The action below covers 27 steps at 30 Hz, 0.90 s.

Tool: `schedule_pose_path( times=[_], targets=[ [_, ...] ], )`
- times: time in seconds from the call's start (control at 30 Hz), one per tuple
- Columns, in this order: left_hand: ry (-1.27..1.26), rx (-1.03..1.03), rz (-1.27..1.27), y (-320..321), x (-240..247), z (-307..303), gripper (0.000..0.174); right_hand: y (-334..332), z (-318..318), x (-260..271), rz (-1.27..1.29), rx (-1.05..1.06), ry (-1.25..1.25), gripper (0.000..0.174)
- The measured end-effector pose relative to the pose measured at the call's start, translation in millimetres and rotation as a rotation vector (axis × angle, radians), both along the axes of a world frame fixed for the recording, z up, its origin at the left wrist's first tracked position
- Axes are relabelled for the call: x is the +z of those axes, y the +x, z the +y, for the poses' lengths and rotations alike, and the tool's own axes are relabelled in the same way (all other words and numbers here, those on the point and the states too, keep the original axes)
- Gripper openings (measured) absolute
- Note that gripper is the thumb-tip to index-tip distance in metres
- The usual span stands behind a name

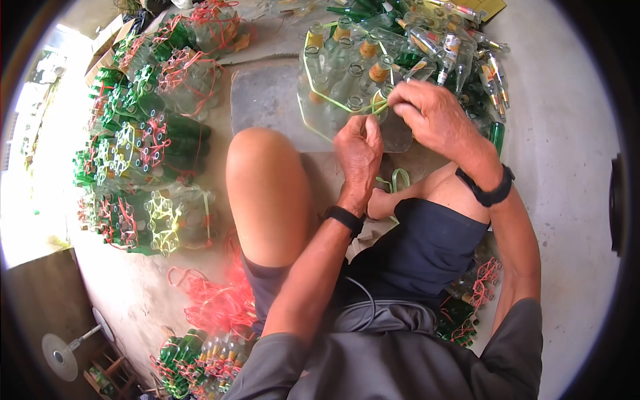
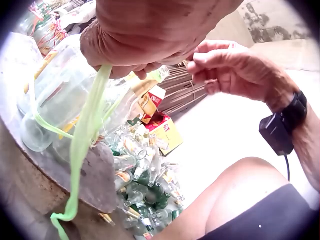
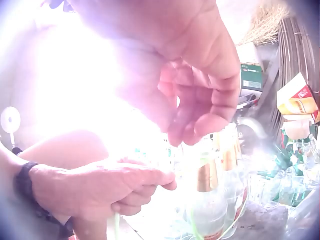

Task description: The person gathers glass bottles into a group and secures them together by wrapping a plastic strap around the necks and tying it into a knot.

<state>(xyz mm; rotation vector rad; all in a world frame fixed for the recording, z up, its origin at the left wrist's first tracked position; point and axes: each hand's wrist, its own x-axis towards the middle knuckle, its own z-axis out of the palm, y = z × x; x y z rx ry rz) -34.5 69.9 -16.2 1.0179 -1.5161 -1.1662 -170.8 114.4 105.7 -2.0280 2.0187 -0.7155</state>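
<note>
Several clear glass bottles (image 1: 347, 85) stand grouped on a grey slab, with a light green plastic strap (image 1: 308, 120) running around them. My left hand (image 1: 360, 150) is at the near side of the bundle and pinches the strap; in the left wrist view a length of strap (image 2: 82, 145) hangs from its fingers. My right hand (image 1: 437, 117) is raised over the bundle's near right side, close to the strap at the bottle necks. Its fingers (image 3: 217, 95) are loosely curved, and no strap shows between them in either wrist view.
Loose clear and green bottles (image 1: 447, 50) lie heaped beyond the bundle at right. Strapped bottle bundles (image 1: 143, 143) line the left side. Red strap (image 1: 223, 293) lies tangled by my leg. A fan (image 1: 61, 357) is at lower left. The grey slab (image 1: 263, 100) extends left of the bottles.
</note>
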Motion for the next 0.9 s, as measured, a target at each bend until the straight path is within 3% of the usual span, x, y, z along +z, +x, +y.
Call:
schedule_pose_path(
  times=[0.17,0.3,0.37,0.47,0.67,0.8,0.9],
  targets=[
    [-0.066,0.077,-0.109,2,-2,-2,0.023,-17,-46,-22,0.153,0.188,-0.178,0.011],
    [-0.03,0.161,-0.1,-1,-4,-2,0.025,-18,-65,-27,0.296,0.284,0.041,0.016],
    [-0.006,0.183,-0.111,-2,-3,-3,0.027,-18,-73,-22,0.472,0.291,0.288,0.02],
    [0.011,0.209,-0.156,-5,-5,-4,0.029,-16,-82,-20,0.44,0.321,0.443,0.008],
    [0.007,0.262,-0.141,-8,-11,-2,0.027,-13,-102,-19,0.337,0.305,0.75,0.013],
    [0.086,0.221,-0.053,-6,-5,0,0.033,-16,-97,-26,0.342,0.306,0.645,0.018],
    [0.143,0.189,0.03,-5,0,2,0.039,-26,-93,-40,0.136,0.253,0.535,0.021]
  ],
)
